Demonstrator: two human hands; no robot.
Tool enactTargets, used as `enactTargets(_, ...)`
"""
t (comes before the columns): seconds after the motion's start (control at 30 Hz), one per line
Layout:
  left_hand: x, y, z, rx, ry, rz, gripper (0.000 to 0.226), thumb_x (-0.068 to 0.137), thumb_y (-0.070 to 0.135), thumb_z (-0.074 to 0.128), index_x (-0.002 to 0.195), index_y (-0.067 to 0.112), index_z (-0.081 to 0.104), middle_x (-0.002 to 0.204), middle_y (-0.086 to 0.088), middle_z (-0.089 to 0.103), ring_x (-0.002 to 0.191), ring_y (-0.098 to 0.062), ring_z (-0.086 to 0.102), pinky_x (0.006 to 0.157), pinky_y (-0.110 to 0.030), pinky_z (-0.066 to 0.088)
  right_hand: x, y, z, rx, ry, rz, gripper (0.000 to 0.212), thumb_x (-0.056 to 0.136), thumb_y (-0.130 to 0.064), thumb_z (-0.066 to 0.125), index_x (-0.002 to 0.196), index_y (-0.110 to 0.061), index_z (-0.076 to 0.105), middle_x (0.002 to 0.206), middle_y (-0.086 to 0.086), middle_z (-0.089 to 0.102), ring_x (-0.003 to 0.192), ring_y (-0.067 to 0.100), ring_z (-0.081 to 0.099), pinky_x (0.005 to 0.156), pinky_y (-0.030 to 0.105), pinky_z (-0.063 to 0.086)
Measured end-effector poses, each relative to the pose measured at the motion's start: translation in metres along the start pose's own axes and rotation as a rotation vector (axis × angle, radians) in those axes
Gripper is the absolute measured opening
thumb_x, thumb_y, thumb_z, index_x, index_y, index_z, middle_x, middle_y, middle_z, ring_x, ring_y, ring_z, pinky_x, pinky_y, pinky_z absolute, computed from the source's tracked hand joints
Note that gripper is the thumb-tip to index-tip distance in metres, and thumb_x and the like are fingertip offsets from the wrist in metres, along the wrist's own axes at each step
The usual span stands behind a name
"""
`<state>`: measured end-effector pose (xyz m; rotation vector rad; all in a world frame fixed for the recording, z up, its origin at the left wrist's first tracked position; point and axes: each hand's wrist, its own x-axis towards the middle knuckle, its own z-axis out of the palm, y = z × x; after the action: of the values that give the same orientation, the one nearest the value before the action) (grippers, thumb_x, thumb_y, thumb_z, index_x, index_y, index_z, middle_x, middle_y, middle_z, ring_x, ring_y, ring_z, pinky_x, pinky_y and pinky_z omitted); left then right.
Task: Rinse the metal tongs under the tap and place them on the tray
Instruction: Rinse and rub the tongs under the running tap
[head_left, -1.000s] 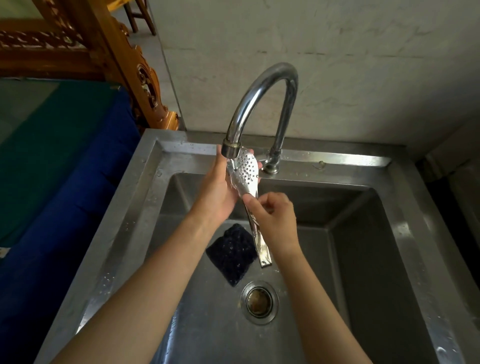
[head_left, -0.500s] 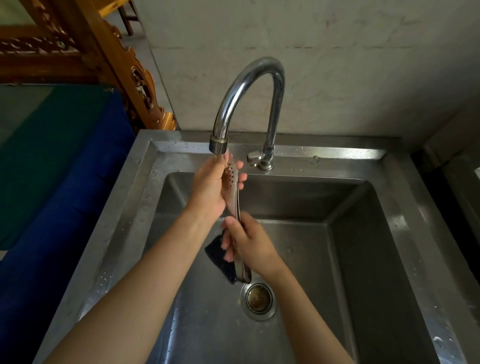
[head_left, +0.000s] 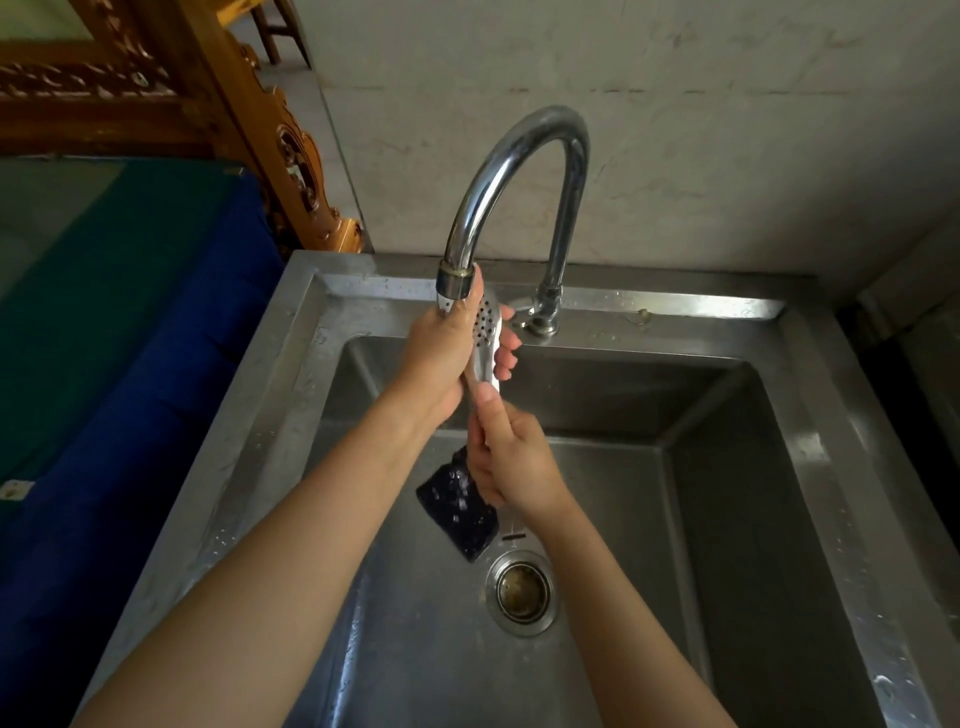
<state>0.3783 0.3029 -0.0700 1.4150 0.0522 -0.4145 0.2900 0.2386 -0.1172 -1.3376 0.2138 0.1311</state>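
The tongs (head_left: 487, 332) stand near-vertical at frame centre: your left hand (head_left: 441, 358) grips the head, your right hand (head_left: 511, 462) the handle below.

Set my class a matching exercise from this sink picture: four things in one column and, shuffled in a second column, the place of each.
Things
1. metal tongs
2. dark scrubbing pad
3. drain
4. tap

Places
A. lying on the floor of the sink, next to the drain
B. gripped by the left hand at the perforated head and by the right hand on the handle
C. fixed to the sink's back rim
D. set into the sink floor

Pairs: 1-B, 2-A, 3-D, 4-C
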Motion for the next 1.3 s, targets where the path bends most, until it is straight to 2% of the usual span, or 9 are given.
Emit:
enactTargets(0.2, -0.009, -0.019, 0.016, -0.111, 0.123, 0.238, 0.020, 0.092, 0.009, 0.053, 0.111, 0.005, 0.048, 0.102, -0.005, 0.067, 0.081, -0.008, 0.069, 0.069, -0.021, 0.055, 0.011, 0.002, -0.004, -0.071, 0.161, -0.047, 0.047, 0.097, -0.036, 0.039, 0.054, -0.017, 0.035, 0.037, -0.012, 0.033, 0.031, 0.002, 0.028, 0.033, 0.015, 0.025)
enactTargets(0.37, -0.007, -0.026, 0.013, 0.265, 0.332, 0.404, 0.063, 0.080, 0.023, 0.070, 0.133, 0.010, 0.036, 0.124, -0.011, 0.053, 0.105, -0.014, 0.060, 0.083, -0.027, 0.054, 0.008, 0.012, 0.001, -0.547, 0.246, -0.071, 0.036, 0.096, -0.035, 0.042, 0.072, -0.008, 0.048, 0.062, 0.007, 0.057, 0.053, 0.014, 0.052, 0.051, 0.032, 0.041)
enactTargets(0.47, 0.006, -0.020, 0.014, 0.406, 0.462, 0.494, 0.042, 0.090, 0.028, 0.056, 0.125, 0.007, 0.045, 0.107, -0.012, 0.057, 0.089, -0.013, 0.058, 0.079, -0.017, 0.051, 0.004, 0.016, 0.012, -0.832, 0.304, -0.148, 0.026, 0.097, -0.034, 0.037, 0.086, -0.010, 0.039, 0.082, 0.018, 0.065, 0.071, 0.039, 0.058, 0.055, 0.040, 0.037)
enactTargets(0.57, 0.016, -0.014, 0.011, 0.296, 0.370, 0.354, 0.030, 0.096, 0.017, 0.046, 0.125, 0.009, 0.050, 0.100, -0.006, 0.062, 0.077, -0.011, 0.064, 0.067, -0.020, 0.056, 0.000, 0.016, 0.010, -0.915, 0.352, -0.237, 0.019, 0.097, -0.030, 0.041, 0.101, -0.011, 0.044, 0.093, 0.008, 0.062, 0.076, 0.030, 0.059, 0.060, 0.038, 0.041)
enactTargets(0.7, 0.019, -0.002, 0.004, -0.210, 0.112, 0.126, 0.013, 0.093, 0.016, 0.053, 0.104, 0.017, 0.060, 0.099, -0.009, 0.070, 0.071, -0.018, 0.071, 0.063, -0.027, 0.058, -0.005, 0.011, -0.008, -0.369, 0.068, -0.117, 0.028, 0.093, -0.029, 0.052, 0.092, -0.002, 0.046, 0.058, -0.003, 0.050, 0.043, 0.010, 0.046, 0.044, 0.024, 0.041)
enactTargets(0.83, 0.011, -0.010, 0.011, -0.156, 0.161, 0.070, 0.026, 0.088, 0.033, 0.061, 0.094, 0.008, 0.065, 0.067, -0.004, 0.071, 0.049, -0.014, 0.063, 0.045, -0.023, 0.050, -0.008, 0.016, -0.017, -0.072, -0.111, 0.016, 0.028, 0.095, -0.030, 0.049, 0.081, -0.006, 0.045, 0.045, -0.006, 0.043, 0.032, 0.009, 0.036, 0.034, 0.020, 0.032)
enactTargets(1.03, -0.006, -0.035, 0.019, 0.321, 0.276, 0.382, 0.038, 0.080, 0.014, 0.070, 0.106, 0.015, 0.043, 0.094, -0.006, 0.059, 0.056, -0.006, 0.061, 0.049, -0.018, 0.050, 0.001, 0.028, -0.007, -0.424, 0.200, -0.058, 0.030, 0.094, -0.031, 0.049, 0.068, -0.020, 0.038, 0.054, -0.006, 0.044, 0.047, 0.005, 0.038, 0.050, 0.026, 0.033)
enactTargets(1.2, 0.009, -0.009, 0.003, 0.033, 0.384, 0.041, 0.028, 0.097, 0.028, 0.044, 0.078, 0.010, 0.056, 0.060, -0.007, 0.062, 0.038, -0.012, 0.059, 0.038, -0.023, 0.048, -0.008, 0.036, -0.010, -0.626, 0.156, -0.136, 0.020, 0.094, -0.034, 0.049, 0.081, -0.020, 0.045, 0.055, -0.011, 0.045, 0.043, 0.001, 0.042, 0.044, 0.015, 0.030)
enactTargets(1.3, 0.006, -0.004, 0.005, -0.161, 0.231, -0.031, 0.029, 0.099, 0.023, 0.038, 0.085, 0.008, 0.058, 0.061, -0.005, 0.068, 0.053, -0.015, 0.066, 0.052, -0.029, 0.056, -0.004, 0.033, -0.012, -0.627, 0.216, -0.123, 0.025, 0.094, -0.035, 0.049, 0.084, -0.013, 0.047, 0.056, -0.009, 0.044, 0.044, 0.004, 0.038, 0.043, 0.018, 0.029)
